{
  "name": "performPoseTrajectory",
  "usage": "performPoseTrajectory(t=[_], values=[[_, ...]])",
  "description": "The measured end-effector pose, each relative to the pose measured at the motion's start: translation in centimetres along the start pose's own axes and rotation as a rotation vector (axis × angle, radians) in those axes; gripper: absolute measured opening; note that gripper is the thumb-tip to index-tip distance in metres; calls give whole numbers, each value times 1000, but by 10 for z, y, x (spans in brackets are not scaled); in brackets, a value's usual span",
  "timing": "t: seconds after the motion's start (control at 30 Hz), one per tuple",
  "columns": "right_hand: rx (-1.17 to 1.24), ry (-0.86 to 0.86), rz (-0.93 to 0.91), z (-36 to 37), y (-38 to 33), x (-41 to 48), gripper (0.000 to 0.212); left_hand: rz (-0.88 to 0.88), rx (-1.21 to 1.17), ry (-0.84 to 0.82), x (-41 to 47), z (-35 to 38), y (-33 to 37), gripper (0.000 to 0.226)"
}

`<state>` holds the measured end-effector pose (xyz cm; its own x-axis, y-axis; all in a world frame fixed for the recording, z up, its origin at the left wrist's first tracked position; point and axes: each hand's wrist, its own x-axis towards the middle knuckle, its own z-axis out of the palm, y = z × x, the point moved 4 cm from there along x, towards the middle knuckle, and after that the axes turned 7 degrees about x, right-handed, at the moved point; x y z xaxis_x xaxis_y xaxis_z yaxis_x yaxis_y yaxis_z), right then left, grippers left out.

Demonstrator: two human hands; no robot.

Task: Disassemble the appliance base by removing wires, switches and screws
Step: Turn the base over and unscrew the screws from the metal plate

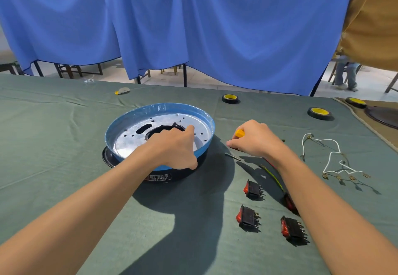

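1. The appliance base (159, 107) sat left of centre on the green worktop (53, 134). It was round, so it had no long axis. Its open side faced up and its label faced the person.
2. The left grip (174, 145) curled over the base's near rim, fingers inside and thumb outside on the wall.
3. The right grip (255, 140) was closed round one yellow-handled screwdriver (239, 133) just right of the base, with the handle end pointing up and away.
4. Four red switches (253, 189) lay at near right with their terminals pointing right. One was partly hidden under the right forearm.
5. Further right lay one white wire harness (331, 158), one green wire (272, 176) and three tape rolls (230, 98).
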<state>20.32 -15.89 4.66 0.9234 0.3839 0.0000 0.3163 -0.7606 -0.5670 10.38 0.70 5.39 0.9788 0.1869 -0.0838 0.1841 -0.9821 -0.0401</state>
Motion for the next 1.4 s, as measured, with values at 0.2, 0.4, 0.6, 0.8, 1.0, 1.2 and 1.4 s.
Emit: performPoseTrajectory(t=[0.2,0.4,0.6,0.8,1.0,1.2,1.4], values=[[82,56,-38,-12,-2,0,36,-19,-195,-24,8,-37,-26,86],[170,115,-104,-19,-10,-2,44,-13,-319,-11,13,-47,-40,83],[37,-30,-214,3,-26,-9,5,-42,-242,7,17,-28,-42,89],[-93,-33,-191,38,-35,-1,27,-93,-27,55,16,7,-48,81],[-219,-32,-214,51,-39,4,28,-81,-40,57,19,12,-48,85],[-279,-42,-206,53,-34,5,29,-96,-45,41,21,12,-43,76],[-252,-29,-199,40,-35,4,19,-125,-48,51,22,8,-31,68]])
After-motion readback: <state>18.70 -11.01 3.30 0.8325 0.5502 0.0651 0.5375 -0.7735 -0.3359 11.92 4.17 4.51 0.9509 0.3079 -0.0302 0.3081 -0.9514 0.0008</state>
